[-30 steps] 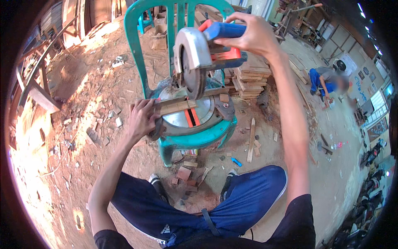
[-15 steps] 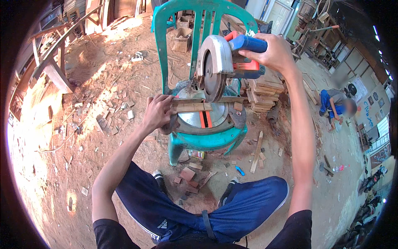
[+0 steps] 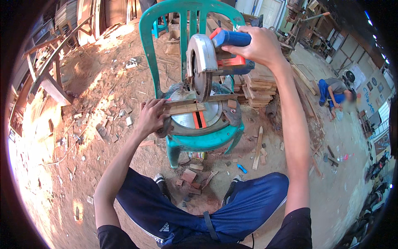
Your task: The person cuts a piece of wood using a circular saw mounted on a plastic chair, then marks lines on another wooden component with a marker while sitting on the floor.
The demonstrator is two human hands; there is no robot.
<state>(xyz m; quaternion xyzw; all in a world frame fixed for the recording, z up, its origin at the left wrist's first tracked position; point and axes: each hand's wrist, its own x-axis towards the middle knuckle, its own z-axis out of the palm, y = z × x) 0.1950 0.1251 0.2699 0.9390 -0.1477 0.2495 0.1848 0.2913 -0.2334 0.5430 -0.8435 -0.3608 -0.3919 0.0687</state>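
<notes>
My right hand [image 3: 260, 46] is closed around the blue handle of a miter saw [image 3: 202, 52]. The saw head is tilted up, its round blade above the slotted turntable [image 3: 215, 114]. My left hand [image 3: 152, 116] grips the left end of a wooden strip [image 3: 184, 109], pressing it against the saw's fence. The strip's free end reaches the red-edged slot, just in front of the blade. A small wood block [image 3: 231, 103] sits at the right of the fence. The saw stands on the seat of a green plastic chair [image 3: 199, 142].
Stacked boards [image 3: 259, 89] stand right of the chair. Wood offcuts [image 3: 190, 176] and a blue tool-like object [image 3: 241, 168] lie on the dirt floor between my feet and nearby. Scraps and a wooden frame [image 3: 56, 85] are at left. Another person [image 3: 331, 93] crouches at far right.
The whole view has shifted a little. The saw head, with my right hand on it, has moved slightly left, its blade now nearer the slot's line. My left hand keeps hold of the strip.
</notes>
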